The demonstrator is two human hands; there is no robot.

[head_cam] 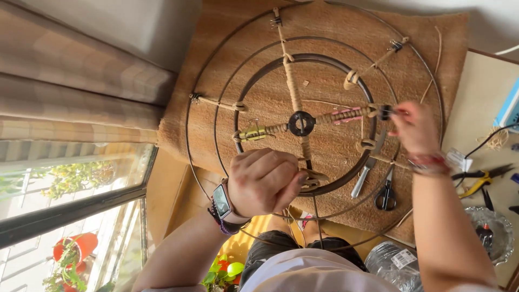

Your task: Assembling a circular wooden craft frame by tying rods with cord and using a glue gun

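Observation:
A frame of concentric dark wire rings (313,57) with cord-wrapped spokes and a black hub (301,123) stands in front of me against a brown woven mat (330,21). My left hand (263,181), with a watch on the wrist, is closed on the lower spoke and its tan cord near the inner ring. My right hand (413,127) pinches a small black clip (385,112) at the outer end of the right-hand spoke. Pink and tan cord wraps that spoke.
Black-handled scissors (385,194) and a metal blade tool (361,181) hang by the lower right rings. Yellow-handled pliers (478,181) and a glass dish (494,230) lie on a table at right. A curtain (70,75) and window (70,189) are at left.

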